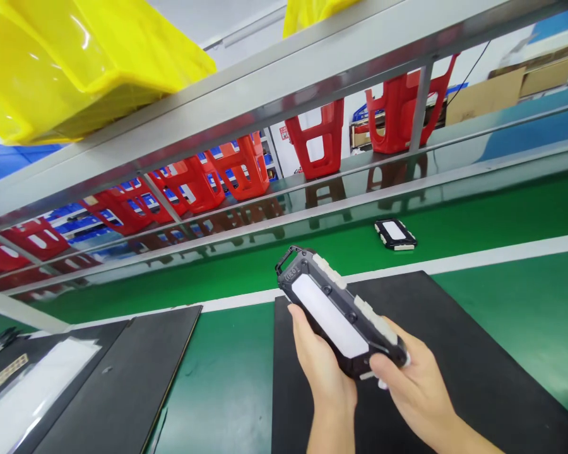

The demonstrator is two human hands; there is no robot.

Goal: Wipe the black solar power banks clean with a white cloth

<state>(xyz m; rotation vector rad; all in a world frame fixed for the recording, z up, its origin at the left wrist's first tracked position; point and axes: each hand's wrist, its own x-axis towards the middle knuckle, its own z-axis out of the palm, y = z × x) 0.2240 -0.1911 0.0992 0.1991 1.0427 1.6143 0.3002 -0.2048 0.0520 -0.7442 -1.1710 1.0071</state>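
Note:
A black device (329, 315) with a long white panel, light grey side pieces and a loop at its far end is held up, tilted, over a black mat (435, 353). My left hand (322, 362) cradles it from below and the left side, thumb along the edge. The near right end is gripped by my right hand (414, 381), its thumb on the front near the white panel. Both hands are closed on the device. Farther off, a similar device (395, 234) lies flat on the green surface behind the white strip.
A second black mat (123, 378) lies at the left, with white sheets in clear plastic (40, 394) beside it. A metal shelf beam (265, 94) crosses above, carrying a yellow bin (89, 63). Red stools (319, 139) stand beyond the bench.

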